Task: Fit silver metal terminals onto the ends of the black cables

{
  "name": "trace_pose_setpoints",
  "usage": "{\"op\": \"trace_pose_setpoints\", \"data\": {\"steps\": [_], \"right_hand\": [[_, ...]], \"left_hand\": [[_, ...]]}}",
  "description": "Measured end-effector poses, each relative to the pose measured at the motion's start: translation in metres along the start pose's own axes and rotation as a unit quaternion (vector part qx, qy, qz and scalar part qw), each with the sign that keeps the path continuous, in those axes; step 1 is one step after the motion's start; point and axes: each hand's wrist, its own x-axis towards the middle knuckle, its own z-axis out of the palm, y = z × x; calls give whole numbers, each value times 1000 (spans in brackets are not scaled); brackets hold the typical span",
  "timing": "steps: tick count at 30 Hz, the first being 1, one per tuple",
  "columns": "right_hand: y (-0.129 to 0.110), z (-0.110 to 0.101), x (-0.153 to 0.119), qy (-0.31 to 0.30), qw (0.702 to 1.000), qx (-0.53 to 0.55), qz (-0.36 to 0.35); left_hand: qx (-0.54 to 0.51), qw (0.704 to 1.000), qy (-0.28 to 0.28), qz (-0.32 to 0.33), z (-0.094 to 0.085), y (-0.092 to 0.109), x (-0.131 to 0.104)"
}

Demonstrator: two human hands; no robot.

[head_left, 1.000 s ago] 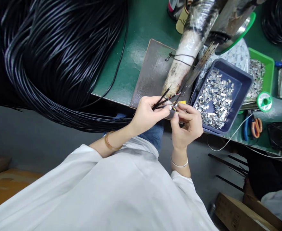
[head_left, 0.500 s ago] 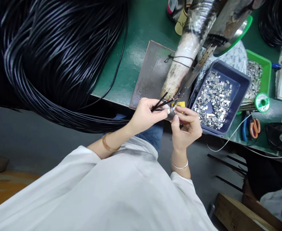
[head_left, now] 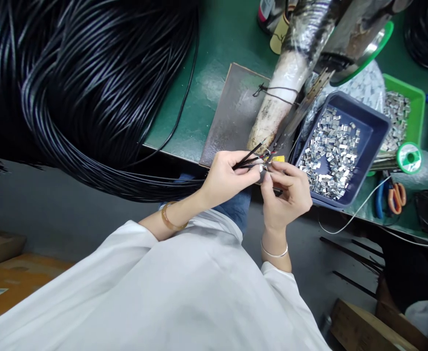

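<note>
My left hand [head_left: 225, 176] is closed around several black cables [head_left: 248, 157], whose stripped ends point up and right beneath the soldering-type tip area. My right hand [head_left: 287, 194] pinches at the end of one cable, thumb and forefinger almost touching the left fingertips. A tiny shiny metal piece shows between the two hands; how it sits on the wire is too small to make out. Just beyond the fingers are a white, plastic-wrapped tube [head_left: 270, 114] and a long narrow metal bar [head_left: 305, 109]. A bit of yellow [head_left: 279, 159] shows behind the right fingers.
A large coil of black cable [head_left: 100, 73] covers the bench's left side. At right stand a blue tray [head_left: 377, 129] of small metal clips, a green tray [head_left: 418, 105], a spool [head_left: 409, 157] and orange-handled pliers [head_left: 397, 197]. Cardboard boxes [head_left: 367, 326] lie on the floor.
The whole view has shifted a little, so the bench things appear farther right. Both hands keep their grip close together; the small metal piece between them is less visible now.
</note>
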Motion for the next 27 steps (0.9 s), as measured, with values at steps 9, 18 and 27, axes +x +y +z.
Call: {"op": "trace_pose_setpoints", "data": {"steps": [9, 18, 27], "right_hand": [[6, 1, -2, 4, 999, 39, 11], [1, 1, 2, 20, 999, 11, -36], [-3, -2, -2, 21, 996, 61, 63]], "left_hand": [[3, 999, -18, -39, -1, -3, 2], [-11, 998, -34, -52, -3, 2, 1], [-37, 996, -67, -55, -9, 4, -1]]}}
